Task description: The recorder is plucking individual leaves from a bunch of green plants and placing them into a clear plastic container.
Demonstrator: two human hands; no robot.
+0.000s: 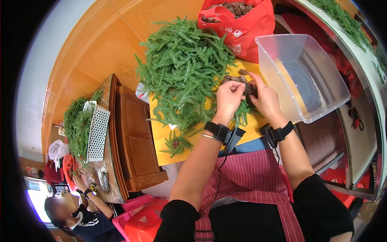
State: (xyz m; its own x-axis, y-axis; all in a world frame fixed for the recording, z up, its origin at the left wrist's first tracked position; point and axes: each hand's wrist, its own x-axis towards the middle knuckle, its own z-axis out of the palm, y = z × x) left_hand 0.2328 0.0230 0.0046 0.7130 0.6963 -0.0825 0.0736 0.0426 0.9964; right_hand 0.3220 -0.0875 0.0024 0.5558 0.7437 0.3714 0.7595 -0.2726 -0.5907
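My left hand (pixel 229 98) is closed in a pinch over a small heap of brown pine cones (pixel 231 78). What sits between its fingertips is too small to make out. Facing it, my right hand (pixel 266 99) has its thumb and fingers around a dark pine cone (pixel 251 88), which they partly hide. Green needled sprigs (pixel 240 114) stick out below the two hands. A large pile of green pine sprigs (pixel 183 66) covers the left of the yellow tabletop (pixel 161 144). One sprig with a pine cone (pixel 175 143) lies at the near left corner.
A clear plastic bin (pixel 303 115) stands right of my hands. Behind the pile is a red bag (pixel 250 38) full of pine cones. To the left, a person (pixel 90 218) works at a wooden table with a white perforated basket (pixel 98 133); a red stool (pixel 143 220) stands near me.
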